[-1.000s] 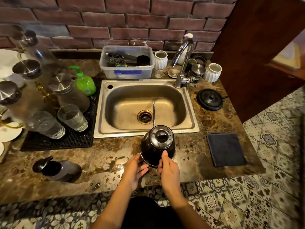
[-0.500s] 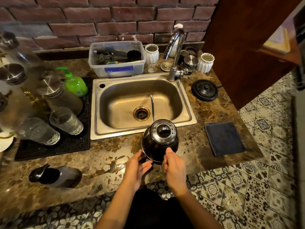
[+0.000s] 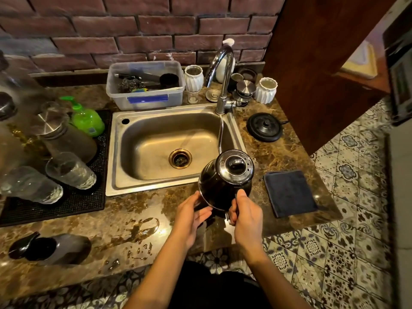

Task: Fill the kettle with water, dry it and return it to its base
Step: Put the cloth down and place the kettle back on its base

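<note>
Kettle (image 3: 225, 184) held over the counter (image 3: 138, 210) at the sink's front right corner, tilted, its lid (image 3: 235, 167) facing up toward the camera. Thin spout (image 3: 220, 134) runs away from the body, along the sink's right rim, toward the tap. Right hand (image 3: 245, 214) is closed on the kettle's handle at the near side, thumb up against the body. Left hand (image 3: 191, 214) cups the lower left of the body, fingers spread and touching it; not a full wrap.

Nearest the viewer, left of the kettle: a dark jug (image 3: 51, 248) lying on its side on the counter, and a wet patch (image 3: 145, 228) with scattered drops between jug and hands. Right of the kettle, a dark folded cloth (image 3: 289, 192) lies flat, near but apart.

Further back, left of the kettle: steel sink (image 3: 124, 175), drain (image 3: 180, 158) in its middle. Beyond the sink's left edge, a black mat (image 3: 73, 204) carries upturned glasses (image 3: 70, 170), lidded jars and a green soap bottle (image 3: 85, 119).

Right of the spout, past the cloth: round black base (image 3: 265, 127) on the counter, well apart from the kettle, cord trailing right.

Far side: tap (image 3: 223, 79) at the sink's back right corner; a clear tub (image 3: 145, 85) of scrubbers behind the sink; white ribbed cups (image 3: 266, 90) either side of the tap. Brick wall (image 3: 138, 27) behind all.
</note>
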Demonstrator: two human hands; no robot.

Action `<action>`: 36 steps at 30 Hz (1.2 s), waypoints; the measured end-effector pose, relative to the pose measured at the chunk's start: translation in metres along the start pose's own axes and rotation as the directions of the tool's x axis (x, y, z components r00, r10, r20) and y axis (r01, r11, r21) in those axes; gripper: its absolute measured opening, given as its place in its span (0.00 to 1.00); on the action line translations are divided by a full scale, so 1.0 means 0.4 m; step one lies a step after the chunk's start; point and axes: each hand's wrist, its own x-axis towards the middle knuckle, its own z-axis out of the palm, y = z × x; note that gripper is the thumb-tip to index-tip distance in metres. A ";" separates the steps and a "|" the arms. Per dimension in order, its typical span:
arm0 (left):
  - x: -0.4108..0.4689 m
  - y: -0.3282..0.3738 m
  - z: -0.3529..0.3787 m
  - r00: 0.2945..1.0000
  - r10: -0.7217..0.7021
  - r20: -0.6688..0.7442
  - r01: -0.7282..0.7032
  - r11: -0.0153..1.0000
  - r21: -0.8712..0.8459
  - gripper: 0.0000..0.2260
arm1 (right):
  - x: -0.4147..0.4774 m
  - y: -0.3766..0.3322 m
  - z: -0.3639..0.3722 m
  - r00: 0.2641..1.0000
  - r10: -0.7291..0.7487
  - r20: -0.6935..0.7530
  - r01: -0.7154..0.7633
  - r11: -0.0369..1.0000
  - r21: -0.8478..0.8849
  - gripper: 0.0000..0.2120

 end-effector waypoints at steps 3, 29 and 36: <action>0.012 -0.007 0.065 1.000 0.006 -0.003 -0.006 1.000 -0.016 0.18 | 0.042 -0.008 -0.049 1.000 -0.021 -0.003 0.021 0.999 -0.044 0.27; 0.321 0.076 0.698 0.998 0.010 -0.057 -0.013 0.998 -0.057 0.18 | 0.654 -0.062 -0.411 0.993 -0.114 0.036 0.116 0.992 -0.053 0.29; 0.429 0.108 0.756 0.995 -0.005 -0.103 0.004 1.000 -0.008 0.14 | 0.788 -0.031 -0.401 0.994 -0.076 0.083 0.079 0.996 -0.034 0.29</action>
